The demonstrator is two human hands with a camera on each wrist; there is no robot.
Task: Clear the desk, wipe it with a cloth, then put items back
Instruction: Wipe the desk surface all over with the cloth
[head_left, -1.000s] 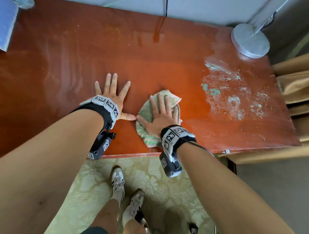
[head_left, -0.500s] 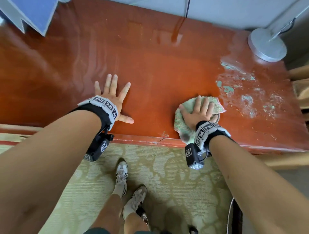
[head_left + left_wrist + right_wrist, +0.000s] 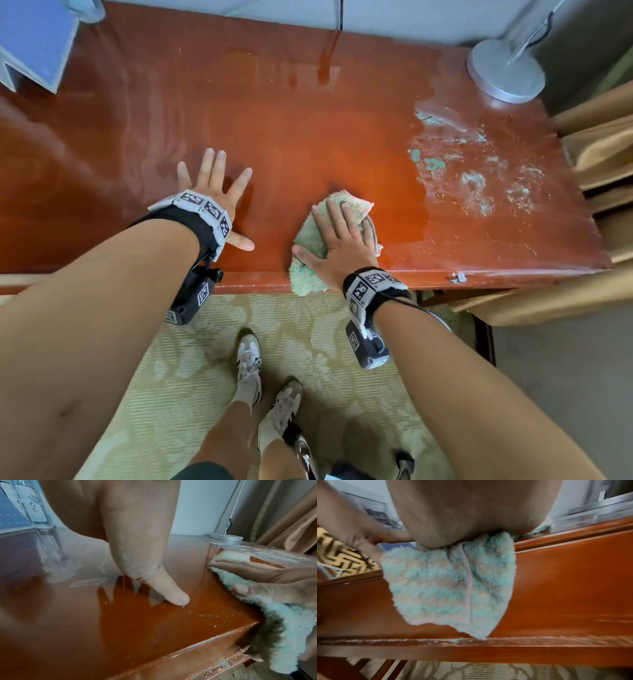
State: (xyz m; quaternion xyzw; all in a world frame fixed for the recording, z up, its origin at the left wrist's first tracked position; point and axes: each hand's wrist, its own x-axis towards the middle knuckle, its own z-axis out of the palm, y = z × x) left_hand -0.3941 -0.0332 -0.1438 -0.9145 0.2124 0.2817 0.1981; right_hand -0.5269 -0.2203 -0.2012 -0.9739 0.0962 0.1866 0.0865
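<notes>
A fluffy green and cream cloth (image 3: pixel 308 236) (image 3: pixel 281 632) (image 3: pixel 450 585) lies on the red-brown desk (image 3: pixel 308 120) at its front edge, one corner hanging over the front. My right hand (image 3: pixel 342 236) presses flat on the cloth with straight fingers (image 3: pixel 248 566). To its left my left hand (image 3: pixel 215 185) lies flat on the bare wood, fingers spread, its thumb (image 3: pixel 164 588) pointing toward the cloth. A patch of white and green scuffs (image 3: pixel 479 171) marks the right part of the desk, right of the cloth.
A round grey lamp base (image 3: pixel 505 70) stands at the back right corner. A blue-faced stand (image 3: pixel 30 41) (image 3: pixel 13 509) sits at the back left. A dark cord (image 3: pixel 340 13) runs down the wall. Tan curtains (image 3: pixel 603 147) hang right of the desk. My feet (image 3: pixel 267 387) stand on patterned carpet.
My right hand has slid the cloth left along the front edge, back toward the left hand. The left hand has stayed flat in place.
</notes>
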